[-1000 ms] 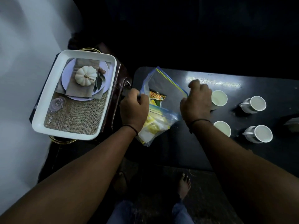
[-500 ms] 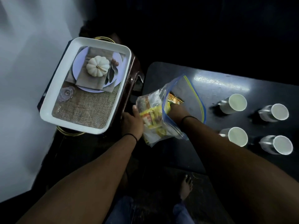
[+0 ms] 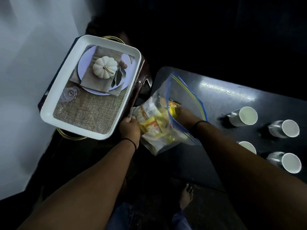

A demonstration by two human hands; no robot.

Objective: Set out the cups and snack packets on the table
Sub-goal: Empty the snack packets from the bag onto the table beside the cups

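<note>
At the table's (image 3: pixel 224 97) left edge, left hand (image 3: pixel 130 128) pinches the zip bag (image 3: pixel 186 98) of snack packets (image 3: pixel 152 125); right hand (image 3: pixel 185 116) is inside, grip hidden. Four cups (image 3: pixel 243 116) stand right; far edge bare.

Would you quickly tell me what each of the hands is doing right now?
Left hand: closed, gripping the outside of the clear zip bag of snack packets.
Right hand: reached inside the bag; fingers hidden, grip cannot be told.

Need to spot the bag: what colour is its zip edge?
Blue, with a yellow line, on the bag; head view.
</note>
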